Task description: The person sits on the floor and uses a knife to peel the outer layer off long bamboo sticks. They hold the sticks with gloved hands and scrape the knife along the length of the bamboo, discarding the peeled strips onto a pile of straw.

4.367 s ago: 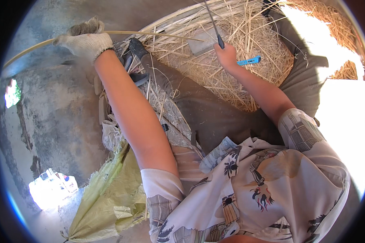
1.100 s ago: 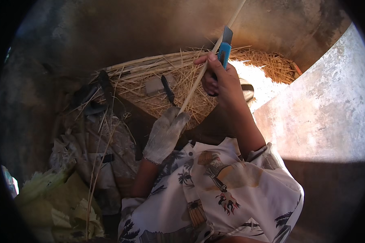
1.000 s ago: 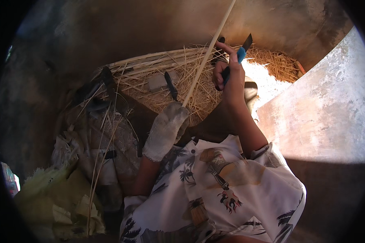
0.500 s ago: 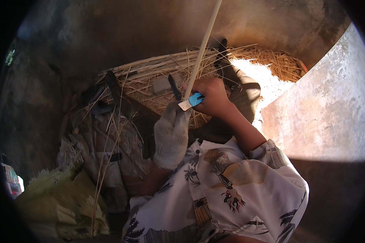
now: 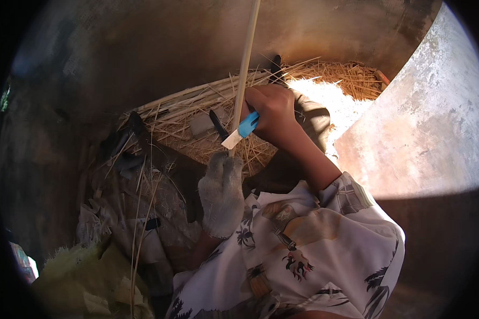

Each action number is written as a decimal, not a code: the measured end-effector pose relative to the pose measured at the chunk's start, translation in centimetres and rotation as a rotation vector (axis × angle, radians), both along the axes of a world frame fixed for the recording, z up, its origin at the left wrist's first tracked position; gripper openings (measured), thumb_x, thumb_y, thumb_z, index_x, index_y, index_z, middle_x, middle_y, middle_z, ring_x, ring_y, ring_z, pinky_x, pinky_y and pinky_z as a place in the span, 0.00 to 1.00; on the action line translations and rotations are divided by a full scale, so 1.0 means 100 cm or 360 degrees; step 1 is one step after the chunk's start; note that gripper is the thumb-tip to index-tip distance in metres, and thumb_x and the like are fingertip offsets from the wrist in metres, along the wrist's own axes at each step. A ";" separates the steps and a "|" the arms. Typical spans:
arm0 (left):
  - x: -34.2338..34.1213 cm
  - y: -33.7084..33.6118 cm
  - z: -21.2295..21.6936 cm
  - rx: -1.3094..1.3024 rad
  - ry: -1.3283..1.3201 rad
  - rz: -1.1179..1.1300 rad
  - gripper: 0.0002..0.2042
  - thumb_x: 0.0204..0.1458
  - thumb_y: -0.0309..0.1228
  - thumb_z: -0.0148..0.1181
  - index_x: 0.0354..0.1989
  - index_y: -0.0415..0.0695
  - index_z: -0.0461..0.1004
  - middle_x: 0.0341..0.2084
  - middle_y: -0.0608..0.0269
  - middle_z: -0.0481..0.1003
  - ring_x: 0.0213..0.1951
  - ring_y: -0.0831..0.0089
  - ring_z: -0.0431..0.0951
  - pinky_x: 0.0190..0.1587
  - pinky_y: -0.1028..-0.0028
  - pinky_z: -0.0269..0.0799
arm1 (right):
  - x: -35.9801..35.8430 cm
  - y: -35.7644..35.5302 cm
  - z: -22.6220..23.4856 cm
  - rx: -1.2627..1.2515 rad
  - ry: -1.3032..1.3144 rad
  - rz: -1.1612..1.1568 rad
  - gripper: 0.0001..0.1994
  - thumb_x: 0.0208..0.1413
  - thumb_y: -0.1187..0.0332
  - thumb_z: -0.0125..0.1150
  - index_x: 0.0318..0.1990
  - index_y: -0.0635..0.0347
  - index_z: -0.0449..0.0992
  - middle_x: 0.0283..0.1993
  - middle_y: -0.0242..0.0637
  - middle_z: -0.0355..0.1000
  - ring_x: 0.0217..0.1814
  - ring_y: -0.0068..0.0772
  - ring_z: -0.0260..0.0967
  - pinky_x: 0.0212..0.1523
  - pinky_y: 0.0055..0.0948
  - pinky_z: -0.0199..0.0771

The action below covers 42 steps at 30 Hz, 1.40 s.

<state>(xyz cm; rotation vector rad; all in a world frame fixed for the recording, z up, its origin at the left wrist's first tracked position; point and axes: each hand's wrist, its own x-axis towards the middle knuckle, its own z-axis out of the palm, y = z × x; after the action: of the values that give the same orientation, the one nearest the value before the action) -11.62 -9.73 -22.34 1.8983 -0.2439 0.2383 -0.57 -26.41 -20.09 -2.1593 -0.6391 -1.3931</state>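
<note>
My left hand (image 5: 221,196), in a grey-white knit glove, is closed around the lower end of a long pale cane stick (image 5: 246,58). The stick rises from the glove past the top of the picture. My right hand (image 5: 274,109), bare, grips a short knife (image 5: 248,124) with a blue handle. Its flat, pale blade (image 5: 231,139) lies across the stick just above the glove. The right fingers are partly hidden behind the hand, next to the stick. A narrow dark pointed piece (image 5: 218,125) stands just left of the blade; what it belongs to is hidden.
Pale sticks and straw (image 5: 197,98) lie beyond my hands, around a grey block (image 5: 201,124). Sunlit shavings (image 5: 351,80) are heaped at the far right. A curved wall (image 5: 143,48) rises behind. Yellow-green cloth (image 5: 85,276) and crumpled plastic sheeting (image 5: 117,212) sit at the left.
My right hand with the knife has moved up the stick, widening the gap to the gloved left hand. The blade has tilted more steeply. The whole view has shifted slightly.
</note>
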 end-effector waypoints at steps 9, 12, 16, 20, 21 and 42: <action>-0.019 0.013 -0.025 0.0642 -0.0201 -0.0405 0.12 0.47 0.23 0.62 0.41 0.41 0.73 0.37 0.52 0.71 0.29 0.55 0.79 0.27 0.61 0.76 | 0.053 -0.072 0.084 0.0623 0.0436 -0.0538 0.18 0.57 0.58 0.62 0.21 0.62 0.76 0.18 0.47 0.70 0.19 0.51 0.69 0.25 0.39 0.71; -0.018 0.012 -0.032 0.0420 -0.0059 -0.0280 0.12 0.47 0.23 0.62 0.41 0.42 0.73 0.38 0.53 0.71 0.29 0.55 0.79 0.27 0.62 0.76 | 0.043 -0.062 0.070 0.0601 0.0421 -0.0128 0.17 0.57 0.60 0.61 0.21 0.61 0.76 0.17 0.47 0.69 0.20 0.51 0.70 0.25 0.40 0.71; -0.009 0.012 -0.036 0.0319 -0.0079 -0.0225 0.10 0.50 0.24 0.61 0.41 0.43 0.73 0.38 0.53 0.72 0.28 0.56 0.79 0.27 0.61 0.76 | -0.006 -0.038 0.010 -0.0301 0.0265 -0.0077 0.19 0.57 0.65 0.60 0.14 0.55 0.70 0.11 0.35 0.64 0.12 0.43 0.65 0.17 0.41 0.66; -0.015 0.016 -0.045 0.0328 0.0022 -0.0368 0.08 0.54 0.24 0.59 0.41 0.43 0.73 0.37 0.54 0.72 0.28 0.56 0.79 0.26 0.61 0.76 | -0.005 -0.054 0.019 -0.0058 0.0411 -0.0172 0.19 0.58 0.63 0.59 0.15 0.57 0.71 0.14 0.41 0.66 0.13 0.45 0.66 0.19 0.42 0.66; -0.018 0.017 -0.045 0.0364 0.0026 -0.0406 0.07 0.54 0.24 0.58 0.41 0.43 0.73 0.37 0.54 0.72 0.28 0.56 0.79 0.26 0.61 0.76 | -0.004 -0.062 0.036 -0.0055 0.0465 -0.0260 0.17 0.59 0.64 0.59 0.18 0.59 0.73 0.15 0.43 0.67 0.15 0.47 0.67 0.21 0.43 0.67; -0.036 0.035 -0.073 0.0219 0.0376 -0.0303 0.08 0.62 0.34 0.54 0.38 0.42 0.74 0.26 0.53 0.79 0.28 0.53 0.82 0.29 0.61 0.76 | 0.151 -0.301 0.164 -0.0210 0.0346 -0.1602 0.20 0.59 0.53 0.52 0.35 0.64 0.80 0.32 0.53 0.77 0.37 0.54 0.78 0.40 0.41 0.78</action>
<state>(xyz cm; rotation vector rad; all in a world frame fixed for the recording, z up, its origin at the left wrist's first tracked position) -15.23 -6.20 -29.62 2.0031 -0.2841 -0.1338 14.54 -56.51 -3.69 -2.8323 0.5561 -1.5136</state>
